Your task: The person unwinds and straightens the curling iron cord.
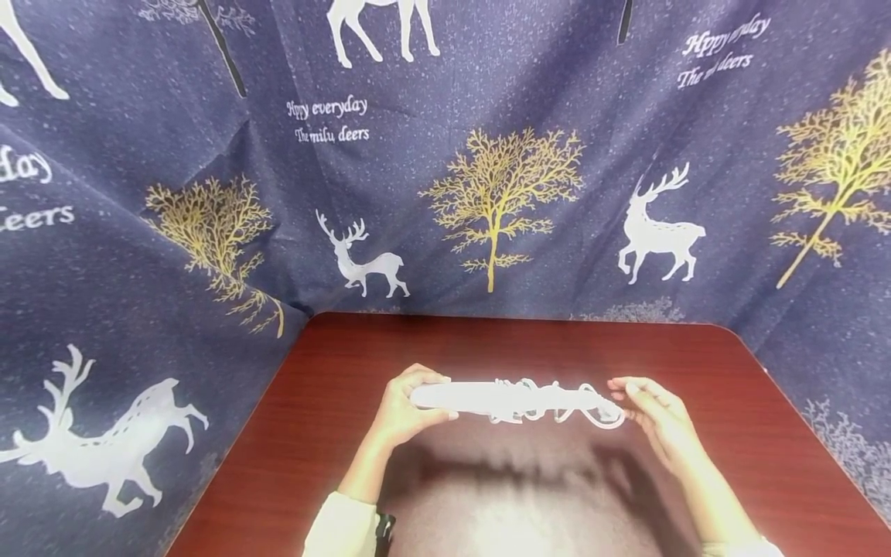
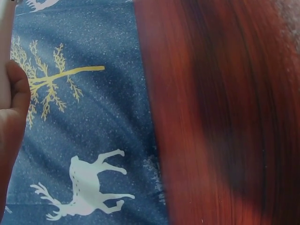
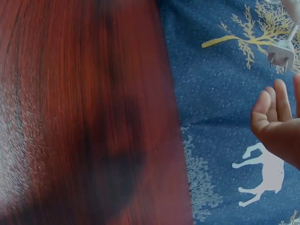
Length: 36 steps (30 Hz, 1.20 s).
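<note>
Filling the background, a dark blue cloth [image 1: 459,93] printed with white deer [image 1: 376,267] and yellow trees [image 1: 493,224] hangs behind and beside a reddish-brown bench [image 1: 362,340]. Next in size is a long white object [image 1: 462,397], held raised above the bench and lying crosswise between the two hands; glare washes out its surface detail. At its left end is the left hand [image 1: 404,410], with its fingers along the far side and its thumb on the near side, so that this end sits in the grip, spread only as wide as the object. The left wrist view catches just a strip of white against the curled hand. At the other end, the right hand [image 1: 661,422] is relaxed and partly spread, its fingers gently bent and gripping nothing. Thin white cord [image 1: 612,415] loops around the object's right part and reaches close to these fingers; whether it touches them cannot be told in the head view. A dark band [image 1: 384,526] circles the left wrist. Smallest is a white two-pin plug [image 3: 282,52], which appears just beyond the right fingertips, apart from them, pins toward the hand.
</note>
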Each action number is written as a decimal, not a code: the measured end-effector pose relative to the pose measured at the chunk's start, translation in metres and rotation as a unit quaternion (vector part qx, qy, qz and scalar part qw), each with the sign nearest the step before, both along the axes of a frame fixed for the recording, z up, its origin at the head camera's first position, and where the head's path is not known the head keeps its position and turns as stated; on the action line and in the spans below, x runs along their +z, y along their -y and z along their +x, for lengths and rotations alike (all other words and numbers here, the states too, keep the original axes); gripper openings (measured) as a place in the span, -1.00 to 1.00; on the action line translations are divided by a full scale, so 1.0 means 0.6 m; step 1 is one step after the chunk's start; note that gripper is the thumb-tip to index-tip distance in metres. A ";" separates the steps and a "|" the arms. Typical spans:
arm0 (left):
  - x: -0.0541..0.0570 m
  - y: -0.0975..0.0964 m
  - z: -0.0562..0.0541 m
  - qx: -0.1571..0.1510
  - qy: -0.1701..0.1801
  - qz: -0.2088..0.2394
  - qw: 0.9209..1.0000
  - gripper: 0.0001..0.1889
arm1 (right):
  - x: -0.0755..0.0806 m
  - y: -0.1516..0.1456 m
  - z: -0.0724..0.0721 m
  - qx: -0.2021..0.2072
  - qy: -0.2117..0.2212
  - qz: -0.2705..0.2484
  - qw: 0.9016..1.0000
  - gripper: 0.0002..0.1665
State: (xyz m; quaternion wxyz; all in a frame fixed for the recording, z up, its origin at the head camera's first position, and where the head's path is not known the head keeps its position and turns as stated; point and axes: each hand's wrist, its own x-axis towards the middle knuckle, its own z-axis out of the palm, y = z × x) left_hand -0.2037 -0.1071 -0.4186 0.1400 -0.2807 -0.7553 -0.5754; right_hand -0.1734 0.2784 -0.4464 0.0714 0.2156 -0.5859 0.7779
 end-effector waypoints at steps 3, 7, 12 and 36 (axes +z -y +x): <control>0.003 0.000 0.000 -0.002 -0.003 0.001 1.000 -0.54 | 0.005 0.002 -0.005 0.060 0.012 0.021 0.998 -0.61; 0.004 -0.001 -0.001 0.000 0.001 0.003 1.000 -0.53 | 0.008 0.006 -0.013 0.108 0.020 0.038 0.993 -0.61; -0.026 0.002 -0.018 0.021 0.022 -0.002 1.000 -0.52 | 0.012 0.003 -0.019 0.057 0.002 0.089 0.994 -0.65; 0.016 0.003 0.001 0.022 0.036 -0.005 0.999 -0.56 | -0.007 -0.047 0.009 0.057 0.017 0.296 0.953 -0.83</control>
